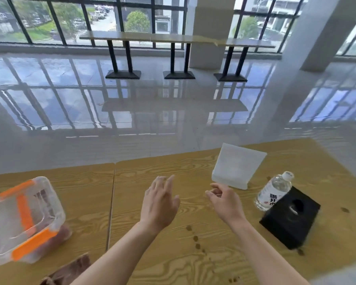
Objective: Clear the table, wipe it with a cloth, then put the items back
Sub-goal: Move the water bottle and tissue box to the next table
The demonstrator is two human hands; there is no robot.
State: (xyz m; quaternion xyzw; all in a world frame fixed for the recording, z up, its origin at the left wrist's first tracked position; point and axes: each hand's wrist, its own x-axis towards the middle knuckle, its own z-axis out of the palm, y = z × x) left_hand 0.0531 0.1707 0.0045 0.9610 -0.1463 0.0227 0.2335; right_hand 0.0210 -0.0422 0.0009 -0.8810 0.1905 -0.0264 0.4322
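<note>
Hands hover over the table (86,202), grips released: left hand (159,204) spread, right hand (224,200) loosely curled. Probably cloth (70,270) near your elbow.

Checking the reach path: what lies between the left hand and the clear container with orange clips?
Nothing stands there: in the head view, only bare wood table separates the left hand from the container, crossed by the seam between two tabletops.

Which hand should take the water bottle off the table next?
Right, probably. The right hand is empty and hovers nearest the water bottle, which sits just past the black box. The left hand, also empty, is farther away.
</note>
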